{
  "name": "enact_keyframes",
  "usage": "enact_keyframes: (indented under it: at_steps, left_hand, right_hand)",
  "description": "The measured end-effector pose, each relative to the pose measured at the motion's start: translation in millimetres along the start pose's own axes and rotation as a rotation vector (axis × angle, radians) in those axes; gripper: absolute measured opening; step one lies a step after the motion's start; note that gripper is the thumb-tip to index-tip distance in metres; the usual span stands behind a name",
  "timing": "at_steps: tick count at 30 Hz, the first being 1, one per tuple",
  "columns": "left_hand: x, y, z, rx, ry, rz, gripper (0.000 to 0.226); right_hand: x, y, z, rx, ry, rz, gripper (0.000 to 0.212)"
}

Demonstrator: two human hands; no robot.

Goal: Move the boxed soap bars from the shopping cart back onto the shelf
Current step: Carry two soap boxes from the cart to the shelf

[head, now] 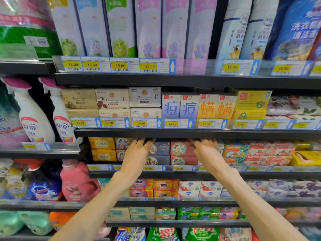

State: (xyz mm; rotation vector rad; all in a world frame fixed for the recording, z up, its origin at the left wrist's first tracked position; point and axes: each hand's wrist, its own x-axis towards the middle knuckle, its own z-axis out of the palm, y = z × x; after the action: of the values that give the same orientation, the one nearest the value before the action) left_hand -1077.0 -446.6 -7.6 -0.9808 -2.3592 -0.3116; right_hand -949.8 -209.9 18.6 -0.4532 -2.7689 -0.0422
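1. Shelf (173, 133), black front lip below the 10.90 and 13.90 price tags, taken as landmark for every entry below. Stock on the tier under this lip is packed close, two boxes high.

2. Yellow boxes (102, 149), under the lip at its left end, stacked in two layers. Not touched by either hand. Risk: low, unless the neighbouring stack is shoved sideways into them.

3. Left hand (137, 153), directly under the lip, fingers spread and reaching into the gap above the stock. Palm faces away; whether it grips anything cannot be told. Risk: knuckles or fingertips catching the lip overhead.

4. Dark blue soap boxes (159, 153), under the lip between the two hands, stacked two high with a round portrait on each face. The left hand overlaps their left edge. Judged to be the task's item, seated on the tier. Risk: a push from one side only would skew the top box or slide it off the lower one.

5. Pink soap boxes (182, 152), under the lip just right of the blue ones, also two high. Risk: toppling forward over the price rail if crowded.

6. Right hand (206, 152), under the lip at the right edge of the pink stack, fingers extended flat, apparently pressing rather than clasping; grip not confirmable.

7. Shopping cart: not in view; remaining count unknown.
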Motion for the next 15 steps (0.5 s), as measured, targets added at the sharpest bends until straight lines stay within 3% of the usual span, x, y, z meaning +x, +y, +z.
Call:
enact_keyframes:
  at_steps: [9,15]
  left_hand:
    - [-2,4,-1,-0.009,-0.017,-0.021,0.070]
    - [-6,2,3,-0.022,-0.018,-0.038,0.062]
  right_hand:
    - [2,-2,7,-0.131,0.157,-0.038,0.044]
    - [-10,-3,7,-0.069,0.225,-0.102,0.040]
